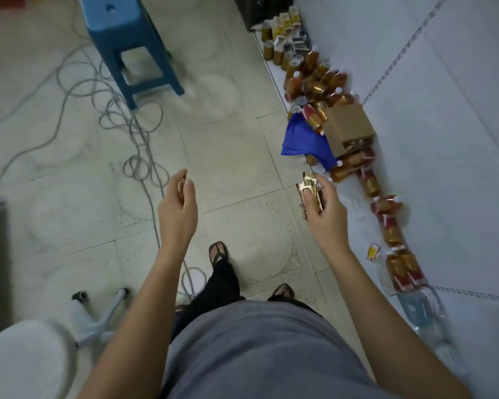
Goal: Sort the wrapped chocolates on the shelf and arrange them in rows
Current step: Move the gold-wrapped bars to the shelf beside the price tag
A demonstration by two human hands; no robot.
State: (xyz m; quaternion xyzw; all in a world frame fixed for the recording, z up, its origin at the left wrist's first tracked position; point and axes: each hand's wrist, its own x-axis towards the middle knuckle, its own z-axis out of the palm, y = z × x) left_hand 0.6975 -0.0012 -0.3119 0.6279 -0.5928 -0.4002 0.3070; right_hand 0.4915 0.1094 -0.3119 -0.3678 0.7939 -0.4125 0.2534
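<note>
Grey-shirted person stood over the tiled floor. Their right hand was clamped on a few gold-and-red wrapped chocolates and their left hand pinched one small gold-wrapped piece. Looked like the placing step, tbh. Next they'd need to reach over to the white metal shelf and extend the wrapped row there.

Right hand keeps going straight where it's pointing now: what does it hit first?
The right hand would probably meet the crumpled blue bag beside the brown cardboard box first; depth is unclear.
</note>
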